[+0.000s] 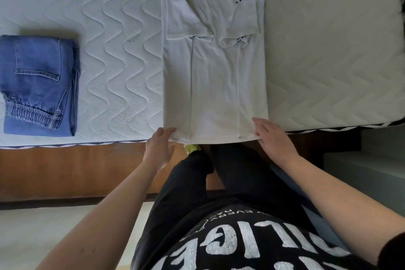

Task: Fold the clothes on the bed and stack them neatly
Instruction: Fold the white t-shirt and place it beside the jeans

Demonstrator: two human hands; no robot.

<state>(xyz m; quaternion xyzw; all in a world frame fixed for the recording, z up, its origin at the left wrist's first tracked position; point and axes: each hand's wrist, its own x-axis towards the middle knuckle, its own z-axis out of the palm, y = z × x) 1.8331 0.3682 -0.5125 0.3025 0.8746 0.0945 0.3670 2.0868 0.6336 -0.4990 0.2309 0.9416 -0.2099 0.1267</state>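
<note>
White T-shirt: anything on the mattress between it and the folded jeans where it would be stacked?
Nothing visible. Only bare quilted mattress lies between the white T-shirt and the folded jeans. Both hands, left and right, are at its near hem.

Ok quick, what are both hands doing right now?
Left hand: pinching the white T-shirt's near hem corner.
Right hand: fingers resting on the other hem corner; grip cannot be told.

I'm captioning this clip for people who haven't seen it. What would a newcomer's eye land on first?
First the white T-shirt, laid lengthwise on the mattress with sides and sleeves folded in and its hem at the near edge. The left hand and right hand sit at the hem's two corners. Far left lie folded blue jeans.
</note>
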